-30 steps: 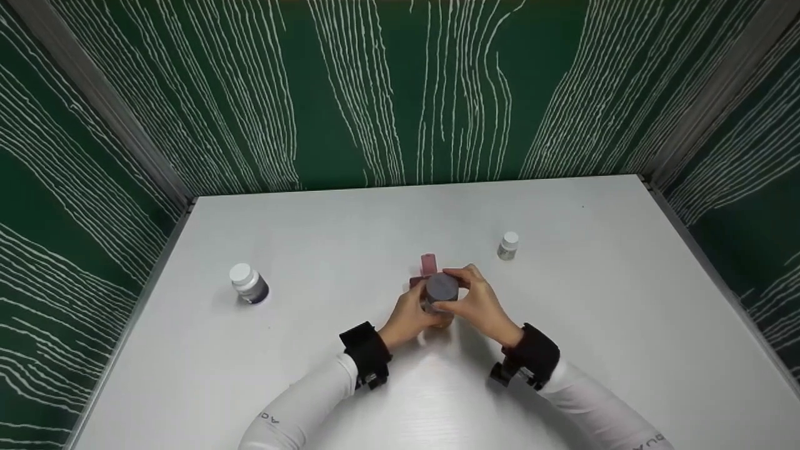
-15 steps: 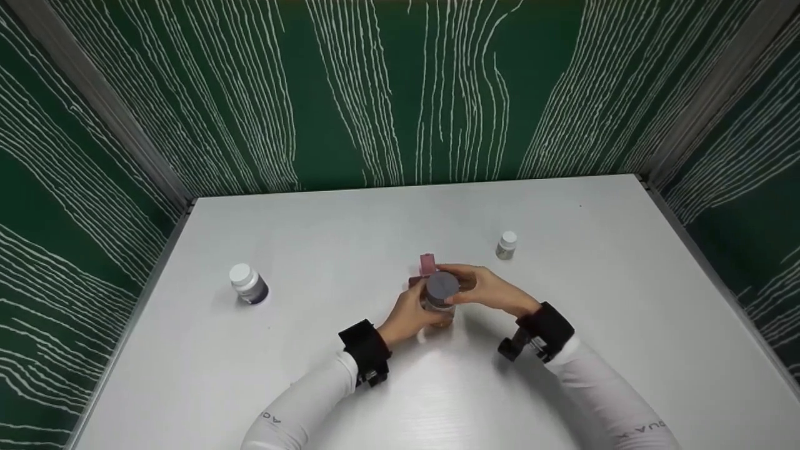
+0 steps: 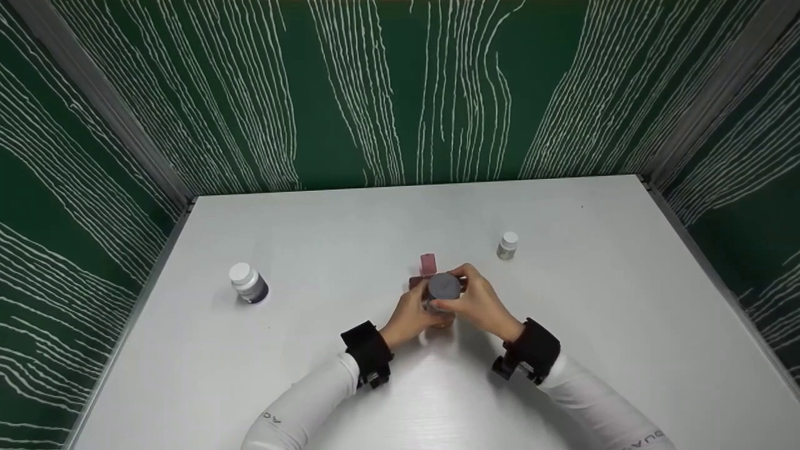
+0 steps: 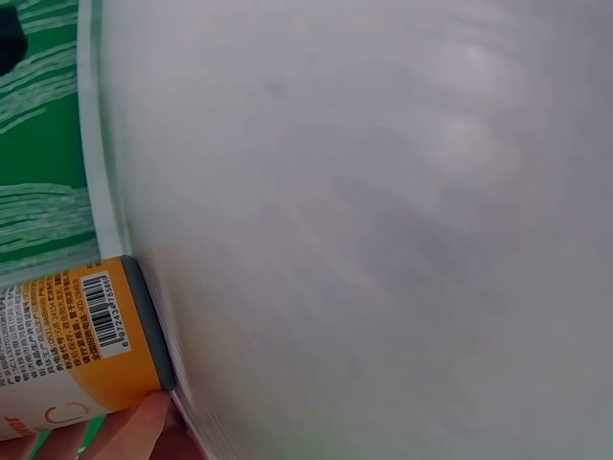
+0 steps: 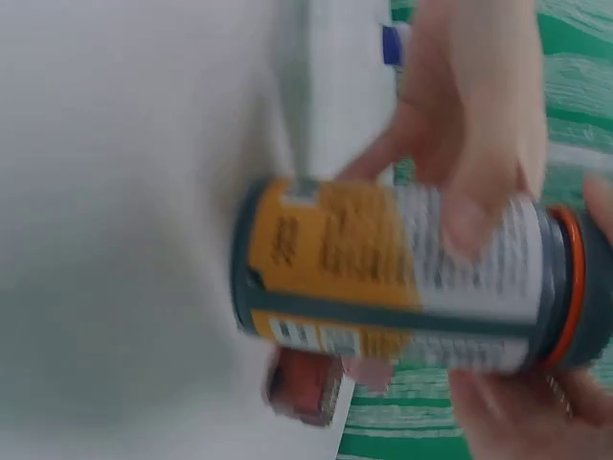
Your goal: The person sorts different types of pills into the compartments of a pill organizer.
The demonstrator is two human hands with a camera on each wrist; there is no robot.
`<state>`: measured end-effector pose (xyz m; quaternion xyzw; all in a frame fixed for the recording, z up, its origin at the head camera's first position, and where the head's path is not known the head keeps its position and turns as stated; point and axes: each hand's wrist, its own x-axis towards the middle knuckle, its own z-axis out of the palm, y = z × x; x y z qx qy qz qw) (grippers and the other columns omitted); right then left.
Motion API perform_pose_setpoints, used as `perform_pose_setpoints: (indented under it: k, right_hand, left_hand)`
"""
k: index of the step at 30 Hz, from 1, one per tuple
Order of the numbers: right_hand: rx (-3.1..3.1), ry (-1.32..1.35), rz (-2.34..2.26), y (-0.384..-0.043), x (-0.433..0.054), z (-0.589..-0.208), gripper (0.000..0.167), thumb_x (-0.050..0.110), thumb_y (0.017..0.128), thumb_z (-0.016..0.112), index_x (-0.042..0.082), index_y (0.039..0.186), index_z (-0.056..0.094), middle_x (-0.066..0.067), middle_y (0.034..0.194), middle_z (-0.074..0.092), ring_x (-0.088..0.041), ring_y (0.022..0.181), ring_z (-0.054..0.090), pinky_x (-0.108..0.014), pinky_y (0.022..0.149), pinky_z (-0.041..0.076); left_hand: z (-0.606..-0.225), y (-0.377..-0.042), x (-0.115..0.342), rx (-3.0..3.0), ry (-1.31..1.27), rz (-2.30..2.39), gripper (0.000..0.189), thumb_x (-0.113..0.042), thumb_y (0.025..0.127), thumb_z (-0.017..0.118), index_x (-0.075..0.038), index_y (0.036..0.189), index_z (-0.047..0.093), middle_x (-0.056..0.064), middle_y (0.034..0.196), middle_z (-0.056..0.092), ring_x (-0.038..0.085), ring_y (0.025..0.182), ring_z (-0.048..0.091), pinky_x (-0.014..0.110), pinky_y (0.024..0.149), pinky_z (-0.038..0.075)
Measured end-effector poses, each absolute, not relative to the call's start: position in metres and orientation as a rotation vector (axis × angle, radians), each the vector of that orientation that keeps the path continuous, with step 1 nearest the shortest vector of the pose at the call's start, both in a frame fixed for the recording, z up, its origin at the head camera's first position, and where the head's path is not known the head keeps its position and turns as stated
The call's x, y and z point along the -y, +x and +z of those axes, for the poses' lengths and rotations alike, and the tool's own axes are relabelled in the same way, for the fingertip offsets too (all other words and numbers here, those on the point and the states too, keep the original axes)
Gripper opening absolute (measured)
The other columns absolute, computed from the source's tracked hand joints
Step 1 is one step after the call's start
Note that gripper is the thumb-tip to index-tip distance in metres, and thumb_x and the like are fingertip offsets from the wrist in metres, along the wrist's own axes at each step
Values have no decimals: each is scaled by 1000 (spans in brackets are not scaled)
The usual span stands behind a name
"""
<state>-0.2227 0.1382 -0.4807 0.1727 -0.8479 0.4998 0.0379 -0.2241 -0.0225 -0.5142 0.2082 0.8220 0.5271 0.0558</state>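
In the head view, my left hand (image 3: 414, 317) grips the body of a supplement bottle with a grey lid (image 3: 444, 286). The fingers and thumb of my right hand (image 3: 480, 305) pinch that lid from the right side. In the right wrist view the bottle (image 5: 383, 273) shows an orange and white label, a dark base and an orange ring beside the lid; the left thumb lies on the label. The left wrist view has the bottle's lower part (image 4: 81, 335) with a barcode. A dark red block (image 3: 415, 282) and a pink piece (image 3: 428, 264) lie just behind the hands, partly hidden.
A white-capped bottle with a dark purple base (image 3: 249, 283) stands on the left of the white table (image 3: 325, 237). A smaller white-capped bottle (image 3: 507, 245) stands at the back right. Green panels with white lines (image 3: 350, 94) enclose the table's back and sides.
My right wrist swung outward to the right and then back, its fingers shifting around the lid. The left hand and the bottle have barely moved.
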Motion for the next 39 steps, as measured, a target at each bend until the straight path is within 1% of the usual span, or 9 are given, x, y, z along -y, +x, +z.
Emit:
perform_pose_setpoints:
  k: [4, 9, 12, 16, 23, 26, 28, 32, 39]
  right_hand:
    - [2691, 545, 1523, -218, -137, -478, 74, 32, 66, 76, -8, 116, 39, -24, 113, 51, -31, 96, 54, -39, 79, 45]
    - [2680, 857, 1943, -230, -158, -472, 77, 12, 77, 68, -7, 135, 22, -27, 137, 27, -37, 121, 34, -47, 96, 32]
    - [2630, 937, 2009, -236, -164, -470, 68, 8, 77, 67, -2, 134, 32, -21, 134, 37, -31, 119, 40, -41, 95, 35]
    - [2617, 860, 1740, -234, -157, -472, 61, 17, 71, 74, -3, 122, 49, -14, 108, 54, -22, 99, 52, -33, 85, 43]
    - [2565, 496, 1154, -217, -129, -476, 50, 31, 63, 79, -2, 94, 57, -7, 85, 49, -20, 77, 47, -33, 66, 42]
    - [2612, 449, 1025, -216, -127, -473, 58, 39, 61, 78, -3, 95, 56, -14, 91, 51, -28, 82, 49, -38, 69, 42]
    - [2686, 529, 1136, -219, -133, -470, 67, 38, 64, 77, -6, 108, 51, -21, 106, 49, -35, 96, 48, -44, 79, 42]
    - [2759, 854, 1634, -230, -153, -459, 78, 19, 73, 72, -7, 132, 30, -27, 133, 33, -40, 122, 32, -51, 96, 29]
    - [2680, 1035, 2006, -245, -168, -469, 64, 7, 74, 69, -2, 130, 40, -16, 126, 47, -25, 112, 47, -38, 95, 35]
  left_hand:
    - [-515, -225, 23, -2518, 656, 1603, 63, -18, 71, 74, -2, 124, 43, 13, 116, 55, 22, 108, 51, 30, 92, 38]
    - [-516, -225, 21, -2506, 616, 1589, 66, -19, 69, 75, -5, 125, 43, 11, 118, 54, 21, 111, 48, 32, 95, 35]
    - [-516, -225, 21, -2487, 582, 1587, 68, -20, 68, 76, -8, 126, 43, 7, 118, 54, 18, 112, 47, 32, 96, 34]
    - [-515, -224, 21, -2465, 586, 1602, 67, -19, 69, 76, -8, 125, 43, 7, 117, 55, 17, 111, 48, 31, 94, 35]
    - [-514, -224, 21, -2477, 590, 1599, 61, -22, 70, 74, -9, 122, 45, 6, 114, 57, 16, 105, 52, 27, 88, 40]
    - [-513, -224, 21, -2476, 599, 1605, 62, -23, 70, 74, -10, 123, 45, 6, 113, 57, 15, 103, 53, 27, 87, 41]
    - [-513, -224, 21, -2479, 610, 1610, 63, -22, 70, 75, -10, 123, 45, 6, 111, 58, 15, 102, 53, 26, 87, 41]
    - [-513, -225, 21, -2473, 622, 1620, 64, -17, 68, 75, -9, 124, 45, 6, 112, 58, 16, 104, 53, 27, 89, 40]
    - [-515, -226, 22, -2424, 643, 1653, 68, -15, 69, 75, -8, 127, 42, 7, 118, 54, 16, 110, 48, 28, 93, 36]
